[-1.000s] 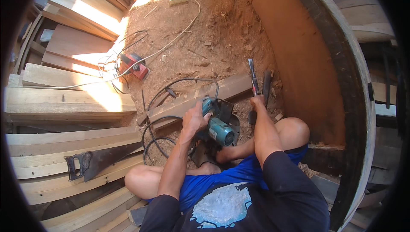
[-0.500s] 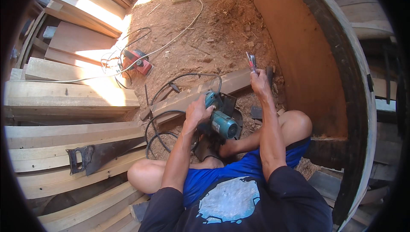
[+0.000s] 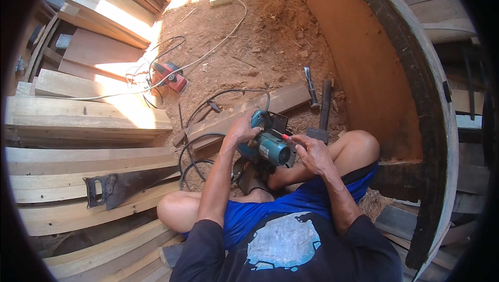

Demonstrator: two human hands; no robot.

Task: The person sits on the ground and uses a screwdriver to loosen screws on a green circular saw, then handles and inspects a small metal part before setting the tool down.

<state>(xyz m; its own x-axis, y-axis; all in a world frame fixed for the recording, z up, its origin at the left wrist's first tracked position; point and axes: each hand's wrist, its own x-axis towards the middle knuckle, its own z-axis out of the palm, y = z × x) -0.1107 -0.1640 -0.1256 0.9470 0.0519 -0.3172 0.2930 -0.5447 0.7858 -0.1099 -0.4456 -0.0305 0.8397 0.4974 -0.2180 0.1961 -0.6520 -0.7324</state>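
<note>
A teal circular saw [image 3: 273, 148] rests tilted between my legs, its motor housing toward me. My left hand [image 3: 241, 130] is wrapped round the saw's handle. In my right hand [image 3: 312, 155] is a thin screwdriver with a red handle [image 3: 285, 137], its shaft pointing at the saw near the base plate. The tip is hard to make out against the dark metal. Just beyond the right hand lie a chisel [image 3: 310, 87] and a hammer [image 3: 326, 106] on the sawdust.
Notched wooden beams [image 3: 280, 100] lie past the saw, with a black cord [image 3: 208, 97] looping over them. A handsaw [image 3: 122, 186] sits on stacked planks [image 3: 88, 116] at left. Farther off are a red power tool [image 3: 170, 77] and a power strip [image 3: 221, 0]. A curved wooden panel [image 3: 369, 58] rises at right.
My right hand has come back toward me from beside the chisel, bringing the red-handled screwdriver to the saw. The left hand keeps its hold on the saw.
</note>
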